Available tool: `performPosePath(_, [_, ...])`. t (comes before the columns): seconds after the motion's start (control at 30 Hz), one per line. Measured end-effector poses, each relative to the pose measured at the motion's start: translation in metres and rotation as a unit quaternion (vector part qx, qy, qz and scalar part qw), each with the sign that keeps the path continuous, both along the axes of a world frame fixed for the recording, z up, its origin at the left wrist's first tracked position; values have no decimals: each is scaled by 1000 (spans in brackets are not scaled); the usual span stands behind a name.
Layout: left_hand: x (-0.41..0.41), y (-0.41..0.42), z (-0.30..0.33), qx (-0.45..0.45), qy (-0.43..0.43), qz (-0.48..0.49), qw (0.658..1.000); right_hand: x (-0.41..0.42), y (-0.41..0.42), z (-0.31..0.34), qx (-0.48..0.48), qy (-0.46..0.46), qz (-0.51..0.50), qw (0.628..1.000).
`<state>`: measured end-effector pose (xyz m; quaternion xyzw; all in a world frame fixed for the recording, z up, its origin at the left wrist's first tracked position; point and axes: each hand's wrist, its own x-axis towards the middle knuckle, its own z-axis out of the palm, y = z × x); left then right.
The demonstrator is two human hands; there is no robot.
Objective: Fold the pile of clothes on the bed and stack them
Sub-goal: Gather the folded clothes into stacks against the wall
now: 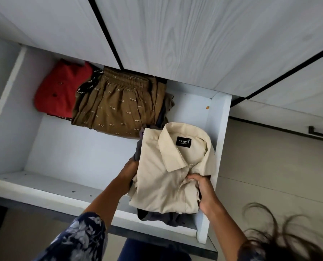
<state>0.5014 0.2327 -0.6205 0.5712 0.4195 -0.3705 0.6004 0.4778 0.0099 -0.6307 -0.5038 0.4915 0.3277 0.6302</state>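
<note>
Left hand: the left hand [127,173] is gripping the left edge of the folded stack, fingers tucked out of sight under the cloth.
Right hand: the right hand [204,191] is curling closed over the stack's lower right corner, thumb lying on the cream shirt [168,178].
Arms: both forearms are reaching up from the lower frame; a floral sleeve [81,240] is covering the left one.
Stack: the cream shirt is lying collar-up on dark grey garments [157,217], sitting at the right end of the shelf [72,151], just beside its right wall [219,129] and overhanging the front edge.
Open room: bare shelf is showing left of the stack.
Behind: olive patterned shorts [117,106] and a red shirt [61,87] are resting at upper left, touching.
</note>
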Motion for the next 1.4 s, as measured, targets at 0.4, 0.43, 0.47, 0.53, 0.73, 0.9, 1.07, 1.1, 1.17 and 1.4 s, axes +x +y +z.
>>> performPosePath(0.4, [-13, -5, -20, 73, 41, 7, 996, -18, 11, -18, -70, -1, -47, 996])
performPosePath(0.43, [-9, -8, -22, 91, 49, 16, 995, -16, 11, -19, -74, -4, -38, 997])
performPosePath(0.47, [-7, -12, -22, 111, 57, 16, 992, -15, 11, -20, -75, -3, -26, 997])
performPosePath(0.53, [-5, -18, -21, 133, 66, 10, 989, -16, 10, -17, -83, 5, -3, 997])
performPosePath(0.73, [-30, -19, 1, 217, -13, -148, 965, -27, 9, 22, -109, -48, 122, 985])
performPosePath(0.9, [-73, -5, 37, 329, -78, -410, 847, -54, 20, 55, -201, -135, 311, 919])
performPosePath(1.07, [-101, 9, 51, 371, -159, -591, 698, -81, 35, 77, -267, -268, 543, 749])
performPosePath(1.1, [-104, 13, 51, 362, -176, -602, 690, -84, 38, 78, -265, -287, 582, 714])
performPosePath(1.17, [-112, 17, 49, 344, -204, -642, 654, -92, 43, 79, -247, -302, 649, 653])
performPosePath(1.4, [-124, 28, 36, 314, -200, -756, 539, -115, 47, 62, -241, -323, 769, 496])
